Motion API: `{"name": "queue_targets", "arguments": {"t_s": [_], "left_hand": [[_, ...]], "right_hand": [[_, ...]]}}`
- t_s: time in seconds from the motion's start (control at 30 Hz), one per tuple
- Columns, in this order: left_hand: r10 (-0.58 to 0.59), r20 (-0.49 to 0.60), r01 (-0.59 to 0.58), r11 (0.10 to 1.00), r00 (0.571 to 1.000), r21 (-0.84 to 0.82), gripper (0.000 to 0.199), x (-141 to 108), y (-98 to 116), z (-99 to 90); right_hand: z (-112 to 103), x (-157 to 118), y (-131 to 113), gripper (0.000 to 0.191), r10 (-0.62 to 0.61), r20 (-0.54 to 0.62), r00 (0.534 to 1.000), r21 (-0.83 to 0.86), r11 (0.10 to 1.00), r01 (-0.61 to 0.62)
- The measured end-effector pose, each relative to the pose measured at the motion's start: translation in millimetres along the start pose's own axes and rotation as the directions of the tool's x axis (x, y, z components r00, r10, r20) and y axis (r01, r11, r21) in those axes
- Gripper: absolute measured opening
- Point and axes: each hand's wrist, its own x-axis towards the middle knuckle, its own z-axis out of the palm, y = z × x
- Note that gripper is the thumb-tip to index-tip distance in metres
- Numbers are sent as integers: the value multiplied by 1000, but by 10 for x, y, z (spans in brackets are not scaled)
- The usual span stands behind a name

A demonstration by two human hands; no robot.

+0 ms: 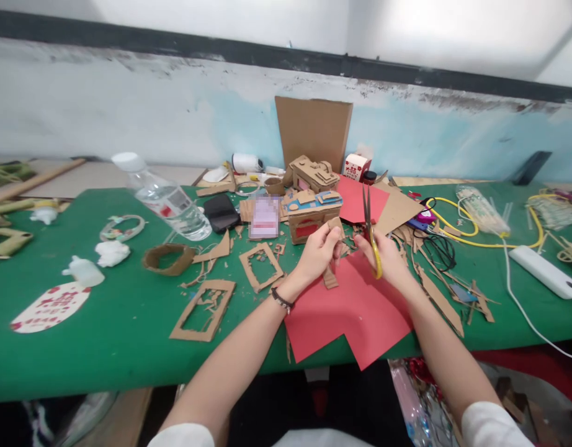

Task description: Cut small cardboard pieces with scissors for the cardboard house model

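My left hand [321,249] is closed on a small piece of cardboard [334,226], pinched between thumb and fingers. In my right hand [389,256] is a pair of scissors [366,214] with yellow handles, the blades pointing up and away from me. Under both hands lies a sheet of red paper [346,316] with a notch in its near edge. A short cardboard strip [330,277] rests on it below my left hand. Just beyond the hands stands a cardboard model [312,217] with blue and red patches, and behind it another layered cardboard model [314,175].
On the green tabletop [128,347] lie cardboard frames [203,310], a cardboard ring [169,259] and many scraps. A tilted water bottle [167,202] is at the left. At the right are a yellow cable [476,239] and a white power strip [546,271]. A cardboard sheet [314,130] leans on the wall.
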Motion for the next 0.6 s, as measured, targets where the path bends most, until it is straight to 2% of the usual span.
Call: {"name": "queue_targets", "arguments": {"t_s": [0.03, 0.1, 0.13, 0.2, 0.27, 0.3, 0.33, 0.4, 0.47, 0.53, 0.6], "left_hand": [[11, -13, -11, 1000, 1000, -19, 49, 9, 21, -14], [56, -57, -59, 997, 997, -49, 48, 38, 61, -47], [78, -81, -82, 995, 994, -58, 48, 55, 80, -63], [94, -113, -102, 992, 989, -75, 47, 84, 107, -91], [68, -98, -77, 993, 993, -90, 48, 95, 118, -103], [44, -73, -51, 995, 996, -91, 48, 93, 117, -102], [16, -41, -19, 996, 999, -88, 49, 85, 113, -96], [-52, 35, 54, 997, 998, -61, 48, 59, 97, -78], [-105, 99, 107, 994, 990, -8, 43, 31, 76, -61], [-117, 111, 111, 992, 987, 63, 35, 12, 56, -57], [-95, 70, 86, 988, 993, 131, 29, 9, 36, -70]], "right_hand": [[-102, -7, -8, 45, 23, -8, 1000, -197, 980, -24], [-283, -54, -21, 39, 60, 12, 998, -536, 843, -44], [-356, -88, -26, 36, 62, 34, 998, -636, 771, -26], [-455, -153, -39, 33, 79, 105, 991, -736, 676, 24], [-495, -184, -72, 27, 115, 156, 981, -772, 634, 48], [-494, -178, -101, 24, 124, 144, 982, -780, 625, 36], [-480, -153, -138, 25, 109, 111, 988, -772, 635, 17], [-417, -54, -218, 28, 6, 21, 1000, -678, 735, 10], [-316, 92, -269, 31, -168, 29, 985, -401, 901, 166], [-195, 238, -248, 29, -298, 112, 948, -133, 941, 312], [-79, 340, -151, 24, -328, 89, 941, -31, 943, 332]]}}
